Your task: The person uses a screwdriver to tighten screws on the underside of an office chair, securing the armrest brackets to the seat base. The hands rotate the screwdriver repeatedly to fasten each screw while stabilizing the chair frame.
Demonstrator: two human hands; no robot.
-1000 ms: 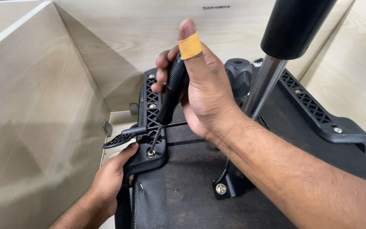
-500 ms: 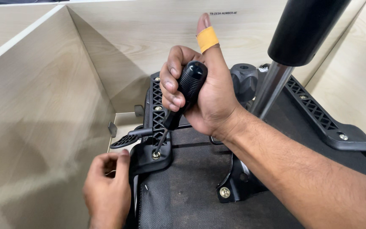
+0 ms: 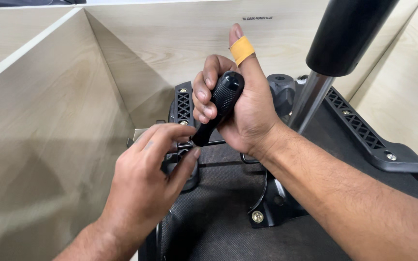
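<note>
The right hand (image 3: 240, 108) was clenched around a black screwdriver handle (image 3: 224, 94) (thumb taped in tan, pointing up), above the upturned chair's black left bracket (image 3: 184, 107). The left hand (image 3: 153, 166), fingers curled, pinched at the bracket's lower end beside 1 tool shaft.

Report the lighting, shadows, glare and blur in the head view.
Head view: even, soft indoor light; faint shadows fall on the wooden panel at left; a bright glare streak runs down the metal column; the screwdriver handle in the right hand is sharp, with a small highlight; the left hand is slightly soft; the black cylinder close to the lens looms large.
</note>
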